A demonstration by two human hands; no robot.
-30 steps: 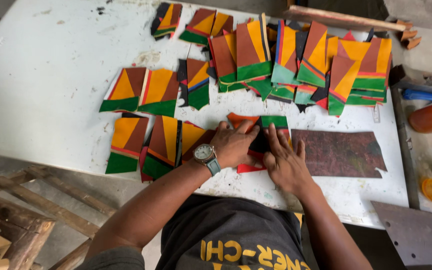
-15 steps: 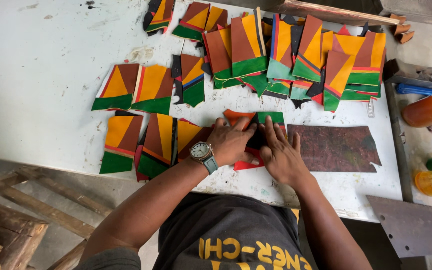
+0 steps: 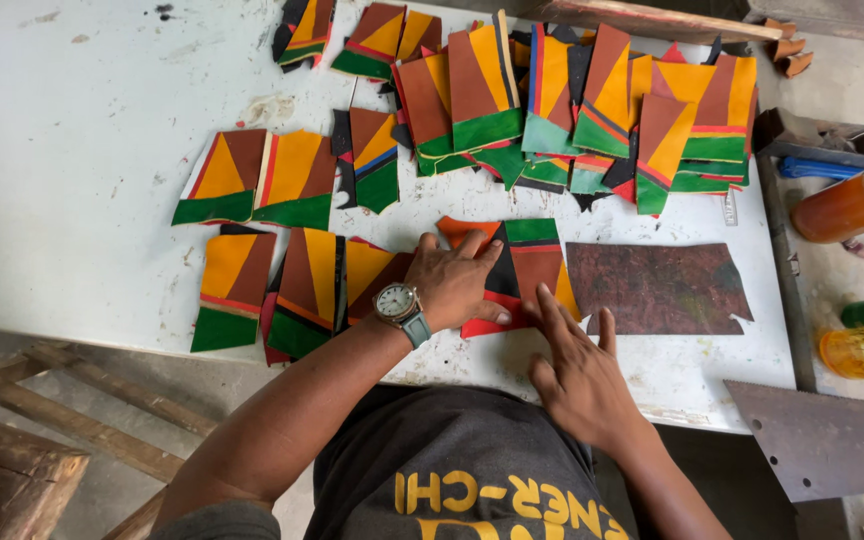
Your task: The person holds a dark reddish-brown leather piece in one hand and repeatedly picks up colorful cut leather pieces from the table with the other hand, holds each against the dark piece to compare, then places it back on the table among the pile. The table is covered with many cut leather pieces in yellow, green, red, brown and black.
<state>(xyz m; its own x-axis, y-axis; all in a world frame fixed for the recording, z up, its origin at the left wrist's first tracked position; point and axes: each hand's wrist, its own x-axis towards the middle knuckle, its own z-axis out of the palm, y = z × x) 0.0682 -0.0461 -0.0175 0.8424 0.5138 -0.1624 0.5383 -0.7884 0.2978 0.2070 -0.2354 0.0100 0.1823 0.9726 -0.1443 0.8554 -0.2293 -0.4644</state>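
Observation:
My left hand [image 3: 459, 282], with a wristwatch [image 3: 399, 303] on its wrist, lies flat on a patchwork leather piece [image 3: 527, 262] of red, green, brown, black and orange panels near the table's front edge. My right hand [image 3: 576, 368] sits just below and to the right of that piece, fingers spread, with the fingertips touching its lower edge. Neither hand grips anything. A dark mottled brown leather sheet [image 3: 657, 288] lies flat directly right of the patchwork piece.
Several similar patchwork pieces lie in a heap [image 3: 592, 110] at the back and in rows [image 3: 282, 230] to the left on the white table [image 3: 82, 120]. Right of the table are an orange bottle [image 3: 847, 205], a small jar [image 3: 862, 350] and a metal plate [image 3: 832, 440]. Wooden planks [image 3: 42, 420] lie lower left.
My right hand has slid back toward me, off the patchwork piece to its lower edge. My left hand stays pressed on the piece.

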